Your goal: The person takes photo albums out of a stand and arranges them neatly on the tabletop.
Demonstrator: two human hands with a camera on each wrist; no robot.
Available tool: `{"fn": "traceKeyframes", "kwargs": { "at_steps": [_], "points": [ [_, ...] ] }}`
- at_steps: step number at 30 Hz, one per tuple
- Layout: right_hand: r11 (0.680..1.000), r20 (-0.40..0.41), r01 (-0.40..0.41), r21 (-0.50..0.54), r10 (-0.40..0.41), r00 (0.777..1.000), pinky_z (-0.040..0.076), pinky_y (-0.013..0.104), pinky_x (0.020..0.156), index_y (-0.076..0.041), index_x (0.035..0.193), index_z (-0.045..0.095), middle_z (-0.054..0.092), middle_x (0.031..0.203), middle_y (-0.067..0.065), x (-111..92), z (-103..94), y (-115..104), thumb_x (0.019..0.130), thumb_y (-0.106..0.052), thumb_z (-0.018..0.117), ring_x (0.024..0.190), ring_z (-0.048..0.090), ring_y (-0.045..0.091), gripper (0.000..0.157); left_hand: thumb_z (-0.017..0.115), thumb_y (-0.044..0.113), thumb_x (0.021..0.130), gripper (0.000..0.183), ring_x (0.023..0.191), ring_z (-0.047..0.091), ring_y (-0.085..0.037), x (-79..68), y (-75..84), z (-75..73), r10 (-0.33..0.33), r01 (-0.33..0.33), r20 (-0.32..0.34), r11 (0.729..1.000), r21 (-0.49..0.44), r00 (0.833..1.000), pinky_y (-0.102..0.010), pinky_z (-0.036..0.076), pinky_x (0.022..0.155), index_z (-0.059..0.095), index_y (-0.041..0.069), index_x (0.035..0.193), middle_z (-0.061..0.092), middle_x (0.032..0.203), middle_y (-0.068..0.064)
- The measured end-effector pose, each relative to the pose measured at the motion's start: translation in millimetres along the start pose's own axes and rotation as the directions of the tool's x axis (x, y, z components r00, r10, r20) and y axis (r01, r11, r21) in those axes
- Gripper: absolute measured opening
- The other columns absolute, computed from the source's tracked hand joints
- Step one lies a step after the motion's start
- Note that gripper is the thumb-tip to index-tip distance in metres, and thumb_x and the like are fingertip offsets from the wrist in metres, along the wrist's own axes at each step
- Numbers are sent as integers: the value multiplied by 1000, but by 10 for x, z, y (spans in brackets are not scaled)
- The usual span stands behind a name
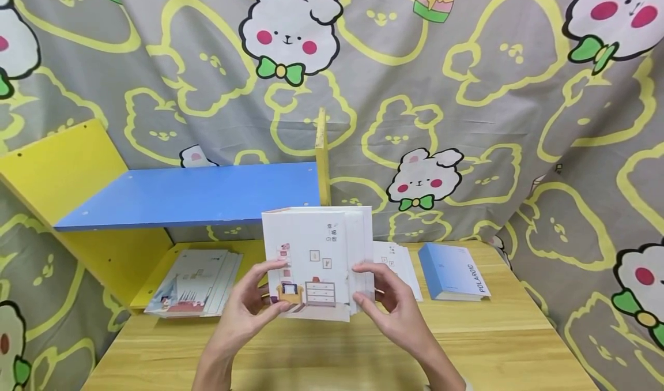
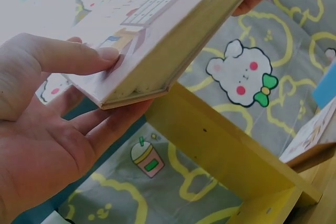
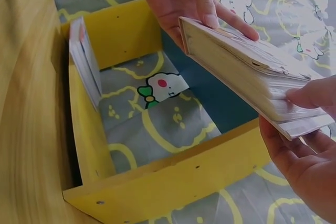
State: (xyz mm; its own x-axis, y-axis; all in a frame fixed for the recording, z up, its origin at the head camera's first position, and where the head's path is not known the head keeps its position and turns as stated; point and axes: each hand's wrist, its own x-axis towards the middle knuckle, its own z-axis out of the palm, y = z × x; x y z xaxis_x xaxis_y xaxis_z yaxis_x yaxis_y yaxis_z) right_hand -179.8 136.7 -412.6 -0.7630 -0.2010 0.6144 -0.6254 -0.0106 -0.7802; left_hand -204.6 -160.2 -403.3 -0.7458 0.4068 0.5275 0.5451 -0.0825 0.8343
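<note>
A thick white book (image 1: pixel 308 264) with a drawn armchair and chest of drawers on its cover is held up above the table. My left hand (image 1: pixel 254 299) grips its left side, thumb on the cover and fingers behind. On the right side, my right hand (image 1: pixel 391 299) holds the book's edge between thumb and fingers. In the left wrist view the left thumb (image 2: pixel 107 55) presses the cover of the book (image 2: pixel 157 40), whose page block shows. The right wrist view shows the right thumb (image 3: pixel 307 95) against the page edges of the book (image 3: pixel 247 72).
A yellow shelf unit (image 1: pixel 67 160) with a blue board (image 1: pixel 207 195) stands at the left. White illustrated books (image 1: pixel 199 278) lie on its lower level. Behind the right hand lie more white books (image 1: pixel 410 267), beside a blue POLAROID book (image 1: pixel 451 270) on the wooden table (image 1: pixel 332 356).
</note>
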Motion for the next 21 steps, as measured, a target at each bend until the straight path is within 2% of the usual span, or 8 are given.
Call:
{"fn": "traceKeyframes", "kwargs": {
  "at_steps": [7,15,21],
  "points": [
    [1000,-7,-9,-7,9,1000,62,36,83,-5,135,58,57,133,16,-21,-96,-34,93,10,68,108,67,25,46,69,-17,88,66,104,71,-26,49,-7,90,26,-25,7,999,-24,1000,-38,62,83,44,-3,148,53,147,-8],
    [999,-18,-23,-25,22,1000,62,35,83,-5,135,58,58,132,16,-42,-200,-77,93,10,68,108,68,25,46,70,-15,88,70,102,71,-31,105,2,194,6,-6,8,1000,-30,1000,-40,62,82,42,2,150,54,143,-14],
    [999,-25,-38,-39,37,999,62,35,82,-6,134,58,59,133,13,-73,-291,-117,92,11,69,107,68,23,46,70,-13,89,69,104,71,-31,145,0,285,-8,9,9,999,-45,1000,-39,62,81,43,5,150,53,144,-12]
  ]
}}
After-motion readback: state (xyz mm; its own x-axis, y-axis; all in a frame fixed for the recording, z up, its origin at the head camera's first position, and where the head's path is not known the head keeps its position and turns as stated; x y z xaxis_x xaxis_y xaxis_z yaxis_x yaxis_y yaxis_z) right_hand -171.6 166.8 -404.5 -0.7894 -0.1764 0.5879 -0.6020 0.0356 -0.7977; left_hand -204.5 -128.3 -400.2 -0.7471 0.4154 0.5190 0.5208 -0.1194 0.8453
